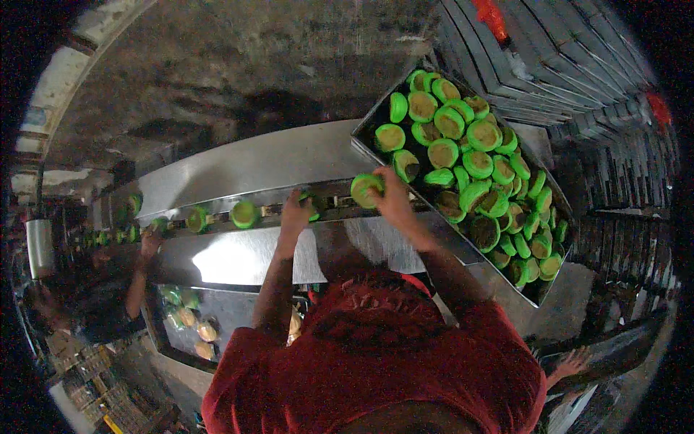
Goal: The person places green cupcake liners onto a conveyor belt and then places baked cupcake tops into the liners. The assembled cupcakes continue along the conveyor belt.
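My right hand [394, 200] grips a round green bun [363, 191] with a brown face, over the conveyor [337, 202] beside the tray's near left edge. To its left, my left hand [295, 214] closes on another green bun [314, 207] at the conveyor; the hand partly hides it. Farther left along the conveyor stand more green buns, one of them close by [245, 214] and another beyond it [196, 219]. A dark metal tray [463, 239] at the right is heaped with green buns [479, 164], many with their brown faces up.
Metal ledges [238, 171] flank the conveyor. At the left, a co-worker's hand [150, 241] reaches to the line. A tray of wrapped buns [163, 325] sits at the lower left. Stacked dark trays [506, 65] stand behind on the right. Another person's hand [575, 361] shows at the lower right.
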`<state>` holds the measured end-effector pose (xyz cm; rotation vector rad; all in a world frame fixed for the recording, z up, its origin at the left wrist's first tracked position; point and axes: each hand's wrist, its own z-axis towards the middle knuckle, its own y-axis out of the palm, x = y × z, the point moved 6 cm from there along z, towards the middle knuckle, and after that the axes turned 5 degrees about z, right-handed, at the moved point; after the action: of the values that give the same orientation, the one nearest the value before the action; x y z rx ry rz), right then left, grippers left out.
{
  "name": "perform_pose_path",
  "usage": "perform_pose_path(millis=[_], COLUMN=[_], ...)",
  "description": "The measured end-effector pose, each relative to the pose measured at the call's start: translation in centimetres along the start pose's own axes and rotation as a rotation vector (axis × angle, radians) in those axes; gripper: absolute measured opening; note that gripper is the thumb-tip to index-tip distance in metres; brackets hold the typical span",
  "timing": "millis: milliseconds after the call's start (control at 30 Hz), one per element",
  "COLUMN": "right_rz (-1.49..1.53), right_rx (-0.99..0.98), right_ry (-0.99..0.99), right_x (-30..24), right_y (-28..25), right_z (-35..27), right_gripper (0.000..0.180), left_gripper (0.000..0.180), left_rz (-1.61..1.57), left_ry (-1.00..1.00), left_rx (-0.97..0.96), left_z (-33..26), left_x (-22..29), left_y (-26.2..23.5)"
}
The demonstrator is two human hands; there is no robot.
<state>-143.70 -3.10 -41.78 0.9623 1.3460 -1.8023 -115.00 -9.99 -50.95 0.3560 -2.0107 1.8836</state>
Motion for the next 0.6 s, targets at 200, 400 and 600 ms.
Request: perform_pose_path(millis=[200, 400, 600], right_rz=[-0.468, -0.899, -0.856], right_rx=[-0.069, -0.416, -0.017], right_ry=[-0.02, 0.195, -0.086], right_x=[0.5, 6.8, -1.3], right_y=[-0.6, -4.5, -9.5], right_z=[2.2, 8.1, 6.4], right_gripper=[0.035, 0.043, 0.05], left_gripper=[0.037, 0.039, 0.046], left_rz=[-0.341, 0.098, -0.039], left_ry=[0.426, 0.435, 0.609], left_rx=[0.206, -0.124, -0.165], left_z=[3.7, 12.7, 10.1], left_x=[15.0, 27.8, 29.3], left_y=[-8.7, 3.4, 1.2])
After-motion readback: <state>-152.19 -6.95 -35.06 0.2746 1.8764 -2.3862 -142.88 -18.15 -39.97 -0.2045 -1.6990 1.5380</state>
